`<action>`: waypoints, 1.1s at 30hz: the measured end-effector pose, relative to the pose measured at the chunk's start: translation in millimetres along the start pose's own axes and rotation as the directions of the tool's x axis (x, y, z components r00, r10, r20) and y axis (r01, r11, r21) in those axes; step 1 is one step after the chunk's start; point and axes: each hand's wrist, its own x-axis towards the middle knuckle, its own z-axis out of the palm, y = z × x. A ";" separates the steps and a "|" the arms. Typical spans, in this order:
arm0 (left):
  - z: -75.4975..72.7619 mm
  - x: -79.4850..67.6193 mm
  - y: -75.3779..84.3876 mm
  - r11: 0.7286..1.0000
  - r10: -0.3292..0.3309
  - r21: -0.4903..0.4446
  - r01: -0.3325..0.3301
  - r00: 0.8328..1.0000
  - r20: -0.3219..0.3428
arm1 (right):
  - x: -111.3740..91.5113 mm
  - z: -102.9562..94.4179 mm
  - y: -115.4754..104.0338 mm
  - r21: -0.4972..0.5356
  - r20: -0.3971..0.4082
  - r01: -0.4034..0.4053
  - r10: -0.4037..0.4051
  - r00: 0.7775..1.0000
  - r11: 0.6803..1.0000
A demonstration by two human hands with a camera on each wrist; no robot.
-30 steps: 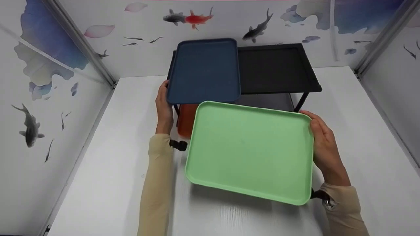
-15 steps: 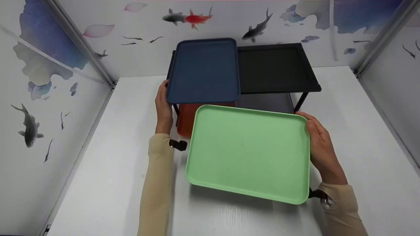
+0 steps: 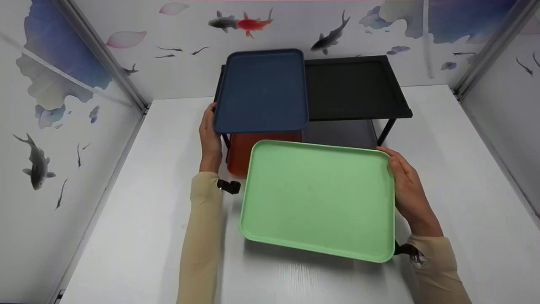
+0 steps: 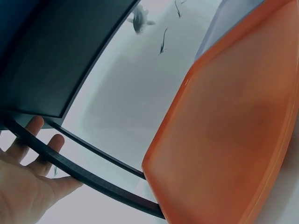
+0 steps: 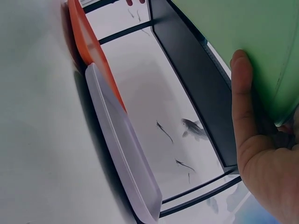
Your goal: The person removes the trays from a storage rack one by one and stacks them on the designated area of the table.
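Observation:
My right hand grips a light green tray at its right edge, thumb at the rim. The tray is raised and tilted in front of a two-tier black rack. A finger lies along the tray's underside in the right wrist view. My left hand rests against the rack's left side. In the left wrist view, its fairly straight, spread fingers lie behind a black leg. A navy blue tray lies on the left half of the rack's top.
On the lower tier are an orange tray, at the left, and a greyish tray to its right, both partly hidden by the green one. White walls with fish pictures enclose the white table behind and at the sides.
The green tray and my right hand have shifted slightly left, and the tray's far edge has come down and nearer, showing more of the orange tray. My left hand and the rack stay in place.

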 end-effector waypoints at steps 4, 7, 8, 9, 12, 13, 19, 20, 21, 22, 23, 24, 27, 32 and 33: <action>0.0 -0.6 -0.2 1.000 -0.005 0.011 0.005 1.000 -0.002 | -0.3 -0.1 2.3 -0.018 0.001 -0.007 0.007 1.000 1.000; 0.0 -0.9 0.0 1.000 -0.007 0.021 0.007 1.000 -0.004 | -0.4 -0.2 3.8 -0.024 0.004 -0.011 0.012 1.000 1.000; 0.1 -0.9 0.2 1.000 -0.007 0.022 0.007 1.000 -0.003 | -0.5 -0.3 4.4 -0.021 0.007 -0.012 0.012 1.000 1.000; 0.0 -1.1 0.5 1.000 -0.008 0.022 0.008 1.000 -0.003 | -0.6 -0.2 4.9 -0.022 0.009 -0.012 0.012 1.000 1.000; -0.1 -1.1 0.3 1.000 0.001 0.006 -0.001 1.000 0.000 | -1.0 -0.2 6.5 -0.010 0.017 -0.016 0.016 1.000 1.000; -0.2 -0.9 0.1 1.000 0.005 -0.001 -0.005 1.000 0.002 | -1.1 -0.1 7.1 -0.006 0.023 -0.019 0.019 1.000 1.000; -0.5 0.3 0.2 1.000 0.013 -0.018 -0.013 1.000 0.011 | -1.3 -0.4 11.6 0.001 0.042 -0.031 0.031 0.999 1.000; -0.5 0.4 0.2 1.000 0.010 -0.015 -0.010 1.000 0.011 | -1.3 -0.6 12.4 0.002 0.042 -0.031 0.031 0.999 1.000; -0.7 0.7 0.1 1.000 0.007 -0.014 -0.007 1.000 0.011 | -1.4 -0.6 13.2 0.003 0.043 -0.031 0.031 0.999 1.000; -0.8 0.8 0.2 1.000 0.005 -0.013 -0.005 1.000 0.010 | -1.5 -0.5 14.0 0.005 0.044 -0.031 0.031 0.999 1.000; -0.9 0.9 0.3 1.000 0.003 -0.012 -0.003 1.000 0.010 | -1.6 -0.4 14.6 0.004 0.044 -0.032 0.032 0.999 0.999; -1.0 0.9 0.3 1.000 0.000 -0.012 0.001 1.000 0.009 | -1.8 -0.3 15.3 0.002 0.045 -0.034 0.033 0.998 0.999; -1.2 0.6 0.4 1.000 -0.009 -0.014 0.009 1.000 0.011 | -2.8 -0.1 17.3 -0.006 0.046 -0.042 0.042 0.998 0.999; -0.9 -0.1 0.7 1.000 -0.016 -0.001 0.016 1.000 0.006 | -4.6 0.0 20.4 -0.026 0.047 -0.051 0.052 0.998 0.998; -0.9 -0.1 0.8 1.000 -0.016 0.000 0.016 1.000 0.004 | -4.9 0.1 21.0 -0.028 0.048 -0.050 0.052 0.998 0.998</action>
